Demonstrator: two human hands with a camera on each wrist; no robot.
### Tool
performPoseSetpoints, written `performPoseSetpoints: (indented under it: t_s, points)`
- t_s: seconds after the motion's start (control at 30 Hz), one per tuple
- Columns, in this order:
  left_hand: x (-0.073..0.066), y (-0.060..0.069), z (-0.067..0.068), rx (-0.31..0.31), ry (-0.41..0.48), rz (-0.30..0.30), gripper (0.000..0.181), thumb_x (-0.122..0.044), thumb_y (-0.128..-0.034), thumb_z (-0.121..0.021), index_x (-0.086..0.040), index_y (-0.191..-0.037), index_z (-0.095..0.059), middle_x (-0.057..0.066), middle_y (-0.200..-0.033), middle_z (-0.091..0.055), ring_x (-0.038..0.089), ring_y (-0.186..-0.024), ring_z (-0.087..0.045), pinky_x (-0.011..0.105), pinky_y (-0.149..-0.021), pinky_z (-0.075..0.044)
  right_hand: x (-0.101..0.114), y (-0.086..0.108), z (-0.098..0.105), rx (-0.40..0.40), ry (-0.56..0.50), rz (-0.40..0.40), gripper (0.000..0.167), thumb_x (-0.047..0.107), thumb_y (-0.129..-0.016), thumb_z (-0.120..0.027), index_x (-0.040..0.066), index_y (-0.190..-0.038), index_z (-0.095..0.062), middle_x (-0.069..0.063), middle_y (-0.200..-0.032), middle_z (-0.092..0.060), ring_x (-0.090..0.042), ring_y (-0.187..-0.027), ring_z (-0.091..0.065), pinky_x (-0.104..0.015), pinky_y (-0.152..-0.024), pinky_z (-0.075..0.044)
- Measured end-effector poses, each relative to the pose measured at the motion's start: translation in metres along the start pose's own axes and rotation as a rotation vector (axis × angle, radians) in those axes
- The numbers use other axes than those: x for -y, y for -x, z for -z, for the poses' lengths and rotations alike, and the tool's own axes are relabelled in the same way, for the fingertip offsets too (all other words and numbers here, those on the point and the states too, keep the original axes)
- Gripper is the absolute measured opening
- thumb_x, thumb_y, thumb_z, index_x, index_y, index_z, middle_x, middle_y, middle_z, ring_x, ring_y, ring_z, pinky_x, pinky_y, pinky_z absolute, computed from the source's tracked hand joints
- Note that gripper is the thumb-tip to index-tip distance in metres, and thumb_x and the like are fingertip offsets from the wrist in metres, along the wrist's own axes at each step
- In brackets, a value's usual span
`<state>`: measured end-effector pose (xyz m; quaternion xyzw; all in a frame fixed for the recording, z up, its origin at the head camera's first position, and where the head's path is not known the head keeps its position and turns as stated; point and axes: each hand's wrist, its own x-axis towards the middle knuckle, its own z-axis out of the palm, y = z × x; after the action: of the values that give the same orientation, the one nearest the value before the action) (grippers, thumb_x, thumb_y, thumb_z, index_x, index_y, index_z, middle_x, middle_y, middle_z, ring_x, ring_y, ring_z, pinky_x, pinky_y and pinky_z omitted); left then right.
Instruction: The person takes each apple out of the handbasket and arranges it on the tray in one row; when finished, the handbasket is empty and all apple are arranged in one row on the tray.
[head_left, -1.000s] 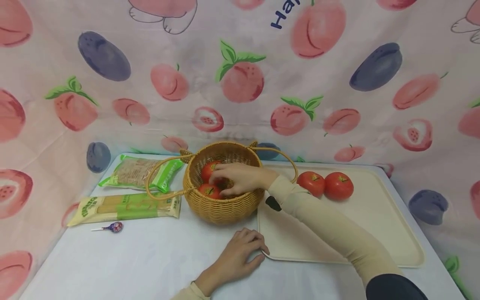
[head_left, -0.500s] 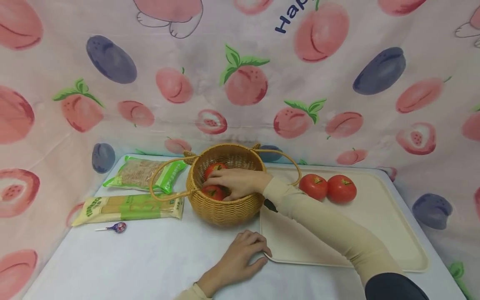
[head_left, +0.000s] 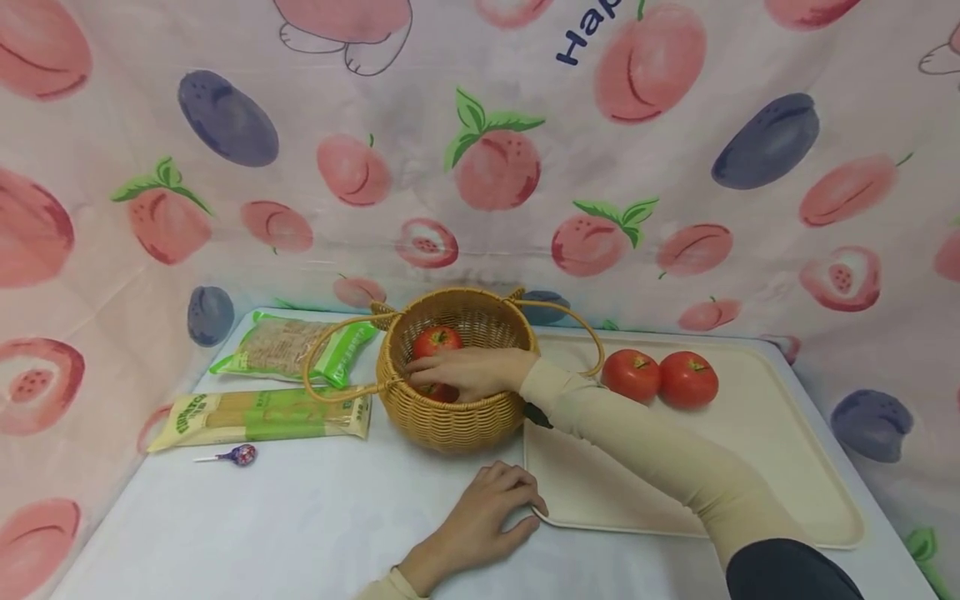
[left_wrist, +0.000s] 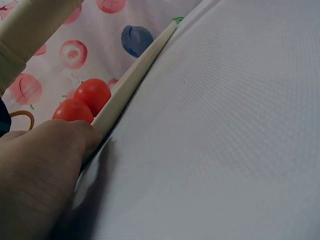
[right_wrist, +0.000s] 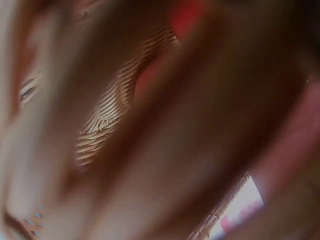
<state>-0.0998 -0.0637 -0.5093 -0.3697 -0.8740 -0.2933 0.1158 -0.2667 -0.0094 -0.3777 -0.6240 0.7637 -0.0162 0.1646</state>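
A wicker basket point(head_left: 453, 429) stands at the table's middle with two red tomatoes inside. My right hand point(head_left: 474, 372) reaches over its rim, fingers curled down round the front tomato point(head_left: 444, 392), which is mostly covered. Just behind it, the other tomato point(head_left: 437, 339) shows its stem. Blurred fingers fill the right wrist view, with red between them. My left hand point(head_left: 487, 518) rests at the near left corner of a cream tray point(head_left: 757, 475), fingertips touching its rim, fingers loosely bent; in the left wrist view its thumb side point(left_wrist: 55, 145) lies by the tray edge.
Two tomatoes point(head_left: 660, 379) sit side by side on the tray. Left of the basket are a green-edged food packet point(head_left: 288, 346), a long noodle packet point(head_left: 262, 415) and a lollipop point(head_left: 242, 455). The basket's loop handles point(head_left: 588, 329) stick out sideways. A fruit-print cloth point(head_left: 480, 167) hangs behind.
My right hand has moved further over the front tomato, covering more of it, and the back tomato is more exposed. The left hand stays at the tray corner. The view shifts slightly.
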Motion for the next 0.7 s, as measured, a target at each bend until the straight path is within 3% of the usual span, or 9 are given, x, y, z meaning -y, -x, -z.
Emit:
performPoseSetpoints:
  t_s: [0.1,0.27,0.37,0.43,0.53,0.6,0.7]
  points:
    - [0.0008,0.0001,-0.0008,0.003,0.005,0.002,0.011,-0.029,-0.09,-0.061,-0.034,-0.099,-0.063,-0.016,-0.107,-0.053,0.003,-0.103,-0.045,0.027,-0.091,-0.039,0.0006,0.0001,-0.0008,0.031,0.031,0.006,0.053,0.006,-0.095,-0.05,0.016,-0.145,-0.036,-0.005,-0.153,-0.029,-0.02,-0.142,-0.029,-0.033,-0.112,-0.031]
    - [0.0015,0.001,-0.0013,0.003,0.008,0.001,0.011,-0.028,-0.0901,-0.061,-0.034,-0.099,-0.063,-0.016,-0.107,-0.053,0.003,-0.102,-0.046,0.027,-0.091,-0.039,0.0022,0.0006,-0.001,0.055,0.053,0.021,0.042,0.023,-0.1,-0.044,0.025,-0.142,-0.042,-0.008,-0.149,-0.028,-0.023,-0.138,-0.03,-0.035,-0.107,-0.037]
    - [0.0019,0.0024,-0.0014,0.002,0.009,0.001,0.011,-0.028,-0.0898,-0.061,-0.034,-0.099,-0.063,-0.017,-0.106,-0.053,0.003,-0.101,-0.045,0.026,-0.09,-0.039,0.0035,0.0008,-0.0014,0.087,0.016,-0.006,0.041,0.029,-0.101,-0.041,0.031,-0.142,-0.04,-0.008,-0.149,-0.026,-0.024,-0.14,-0.026,-0.039,-0.108,-0.035]
    - [0.0023,0.0033,-0.0015,0.002,0.011,0.001,0.011,-0.027,-0.0895,-0.062,-0.034,-0.099,-0.063,-0.017,-0.106,-0.053,0.003,-0.101,-0.045,0.026,-0.09,-0.039,0.0042,0.0008,-0.0023,0.118,-0.033,-0.066,0.042,0.037,-0.102,-0.037,0.035,-0.144,-0.036,-0.005,-0.151,-0.024,-0.024,-0.142,-0.023,-0.042,-0.11,-0.032]
    - [0.0027,0.0043,-0.002,0.008,0.022,-0.001,0.011,-0.028,-0.0901,-0.061,-0.034,-0.099,-0.063,-0.017,-0.107,-0.052,0.003,-0.101,-0.045,0.026,-0.091,-0.039,0.0048,0.0012,-0.0043,0.162,-0.191,-0.238,0.051,0.056,-0.097,-0.031,0.037,-0.144,-0.031,0.003,-0.151,-0.03,-0.019,-0.14,-0.03,-0.043,-0.111,-0.031]
    - [0.0029,0.0045,-0.0024,0.009,0.026,-0.003,0.011,-0.028,-0.0905,-0.061,-0.034,-0.1,-0.063,-0.017,-0.107,-0.052,0.003,-0.102,-0.045,0.026,-0.091,-0.039,0.0048,0.0012,-0.0058,0.174,-0.291,-0.335,0.061,0.066,-0.093,-0.029,0.034,-0.145,-0.028,0.006,-0.149,-0.034,-0.015,-0.136,-0.037,-0.042,-0.111,-0.031]
    - [0.0036,0.0043,-0.0032,0.005,0.022,-0.008,0.011,-0.028,-0.0909,-0.06,-0.034,-0.1,-0.063,-0.017,-0.107,-0.052,0.003,-0.102,-0.045,0.026,-0.091,-0.038,0.0046,0.0019,-0.0075,0.182,-0.382,-0.412,0.073,0.073,-0.088,-0.027,0.029,-0.147,-0.025,0.006,-0.147,-0.038,-0.014,-0.131,-0.045,-0.041,-0.11,-0.032]
